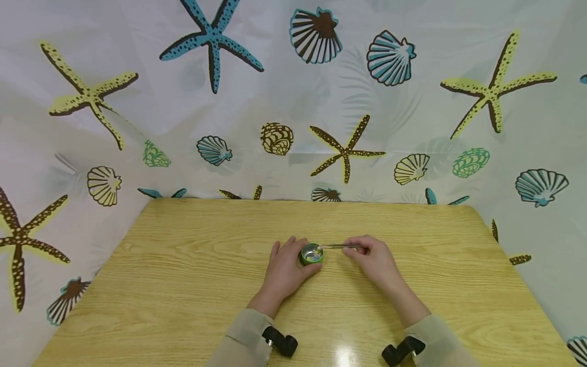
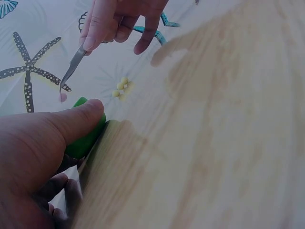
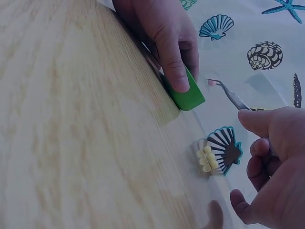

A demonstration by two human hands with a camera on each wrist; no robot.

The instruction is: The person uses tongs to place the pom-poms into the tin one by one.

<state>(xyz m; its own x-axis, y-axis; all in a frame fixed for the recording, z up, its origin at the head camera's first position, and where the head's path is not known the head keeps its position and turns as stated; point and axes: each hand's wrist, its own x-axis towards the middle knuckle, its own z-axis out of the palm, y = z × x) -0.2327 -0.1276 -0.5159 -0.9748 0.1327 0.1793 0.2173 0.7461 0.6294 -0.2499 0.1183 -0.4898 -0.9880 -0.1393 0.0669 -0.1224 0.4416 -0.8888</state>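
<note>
A small round green container (image 1: pixel 312 254) stands on the table, with a shiny inside and several small coloured pieces in it. My left hand (image 1: pixel 286 267) holds it around the side, thumb pressed on the near wall. From the right, my right hand (image 1: pixel 373 257) pinches a pair of metal tweezers (image 1: pixel 341 246), their tips at the container's rim. At the tips hangs a small pale pink bead (image 3: pixel 212 83), above the green container (image 3: pixel 190 95) in the right wrist view. My left thumb (image 2: pixel 83 119) lies along the container's green side in the left wrist view.
Several small pale yellow beads (image 3: pixel 208 160) lie clustered near the hands in both wrist views; in the head view I cannot make them out. The wooden table (image 1: pixel 183 285) reaches back to a curtain (image 1: pixel 257 112) printed with starfish and shells.
</note>
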